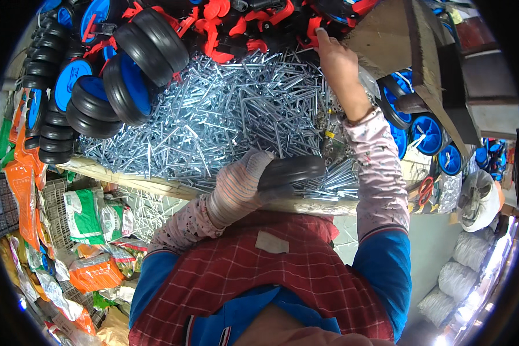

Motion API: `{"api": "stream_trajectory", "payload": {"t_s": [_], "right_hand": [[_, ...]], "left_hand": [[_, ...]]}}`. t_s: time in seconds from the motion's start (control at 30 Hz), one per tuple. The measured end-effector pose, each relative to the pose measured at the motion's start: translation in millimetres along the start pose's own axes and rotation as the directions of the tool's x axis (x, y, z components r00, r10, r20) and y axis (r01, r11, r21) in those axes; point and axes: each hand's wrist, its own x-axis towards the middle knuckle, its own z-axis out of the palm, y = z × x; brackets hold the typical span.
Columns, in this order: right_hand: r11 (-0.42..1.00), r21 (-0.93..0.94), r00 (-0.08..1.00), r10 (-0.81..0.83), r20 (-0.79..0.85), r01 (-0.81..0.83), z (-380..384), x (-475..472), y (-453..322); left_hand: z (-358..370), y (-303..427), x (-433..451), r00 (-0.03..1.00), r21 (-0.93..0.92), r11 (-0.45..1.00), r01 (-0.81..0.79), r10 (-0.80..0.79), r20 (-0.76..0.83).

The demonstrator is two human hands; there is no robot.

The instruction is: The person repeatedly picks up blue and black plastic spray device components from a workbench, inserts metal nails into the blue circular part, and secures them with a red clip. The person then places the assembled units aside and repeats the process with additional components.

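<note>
My left hand [238, 188], in a striped knit glove, grips a black rubber-tyred wheel [292, 172] just above the front edge of the bench. My bare right hand [338, 60] reaches to the back of the bench, its fingertips at a red plastic part [313, 31] in a heap of red and black pieces. Whether those fingers are closed on the part is unclear. Between my hands spreads a large pile of loose metal pins [242, 99], perhaps bolts or rivets.
Blue-hubbed black wheels [127, 88] are stacked at the left of the pile. A wooden block structure [430, 78] stands at the right, near red-handled scissors [425, 190]. Printed plastic bags [84, 216] lie at lower left. White twine rolls [458, 279] sit at lower right.
</note>
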Motion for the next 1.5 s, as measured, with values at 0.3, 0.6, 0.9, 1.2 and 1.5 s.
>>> {"api": "stream_trajectory", "payload": {"t_s": [0.3, 0.6, 0.9, 1.2, 1.5], "right_hand": [[-0.11, 0.809, 0.813, 0.017, 0.583, -0.578, -71.6, -93.8, -13.3], [-0.369, 0.702, 0.754, 0.003, 0.657, -0.61, -101.4, -152.3, -24.3], [-0.058, 0.762, 0.764, -0.043, 0.644, -0.645, -139.4, -198.8, -20.6], [0.523, 0.379, 0.607, 0.782, 0.143, -0.763, -117.4, -241.5, 112.3], [0.183, 0.581, 0.51, 0.72, 0.47, -0.793, -118.2, -257.5, 103.3]], "left_hand": [[-18.4, 7.4, -8.2, 0.669, -0.785, -0.341, 0.517, -0.412, 0.619], [7.8, -9.2, -3.2, 0.758, -0.866, -0.094, 0.492, -0.442, 0.479], [8.2, -25.3, 7.6, 0.956, -0.452, 0.892, 0.007, 0.126, 0.264], [24.4, -11.1, 19.2, 0.744, -0.326, 0.797, -0.509, 0.598, 0.298], [44.6, 8.1, 3.9, 0.792, -0.3, 0.867, -0.398, 0.49, 0.364]]}}
